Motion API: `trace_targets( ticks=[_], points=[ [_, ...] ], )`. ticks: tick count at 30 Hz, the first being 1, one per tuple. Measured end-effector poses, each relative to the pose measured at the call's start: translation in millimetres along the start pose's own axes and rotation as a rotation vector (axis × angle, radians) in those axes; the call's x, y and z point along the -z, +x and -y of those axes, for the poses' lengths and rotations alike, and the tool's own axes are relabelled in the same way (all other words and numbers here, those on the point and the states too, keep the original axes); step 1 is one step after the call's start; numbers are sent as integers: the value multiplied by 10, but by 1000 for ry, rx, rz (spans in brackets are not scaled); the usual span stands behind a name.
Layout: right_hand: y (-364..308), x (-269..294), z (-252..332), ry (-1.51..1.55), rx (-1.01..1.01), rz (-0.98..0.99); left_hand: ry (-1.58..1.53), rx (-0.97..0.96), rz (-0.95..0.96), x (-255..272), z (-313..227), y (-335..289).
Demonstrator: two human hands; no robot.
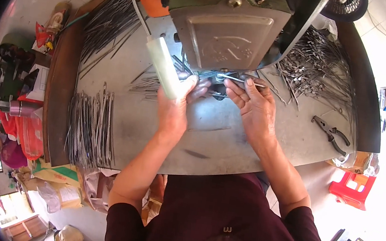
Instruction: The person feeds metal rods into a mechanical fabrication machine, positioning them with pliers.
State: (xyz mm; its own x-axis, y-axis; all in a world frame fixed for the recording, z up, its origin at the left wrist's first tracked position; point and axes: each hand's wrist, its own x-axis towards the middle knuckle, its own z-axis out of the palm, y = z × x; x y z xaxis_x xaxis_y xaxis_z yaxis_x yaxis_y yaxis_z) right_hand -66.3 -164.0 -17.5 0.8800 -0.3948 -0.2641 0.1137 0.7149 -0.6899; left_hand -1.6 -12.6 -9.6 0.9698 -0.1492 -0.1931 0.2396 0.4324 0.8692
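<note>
My right hand (255, 104) is closed in a pinch on a thin metal rod (241, 79). The rod's inner end lies in the bright light beneath the grey-green machine head (228, 33). My left hand (175, 108) is beside it, partly covered by a white tube-shaped lamp (163, 66). Its thumb and fingers are curled together near the ends of several thin rods, and what they hold cannot be made out. Between the hands a small dark machine part (218, 94) shows under the head.
Bundles of long thin rods (90, 129) lie at the left of the metal table (218, 147), with more dark rods (110, 28) behind. At right are a heap of rods with flattened ends (311, 62) and pliers (331, 135). A red stool (352, 189) stands beyond the table.
</note>
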Motion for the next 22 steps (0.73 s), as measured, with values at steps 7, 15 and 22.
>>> trace_targets(
  ticks=[7,15,22],
  points=[
    [31,32,21,18,-6,45,47,-57,14,-41,-44,-33],
    [34,59,1,52,-19,33,116,-110,30,-71,-72,-74],
    [58,87,1,27,-9,59,150,-154,86,-60,-81,-54]
  ],
)
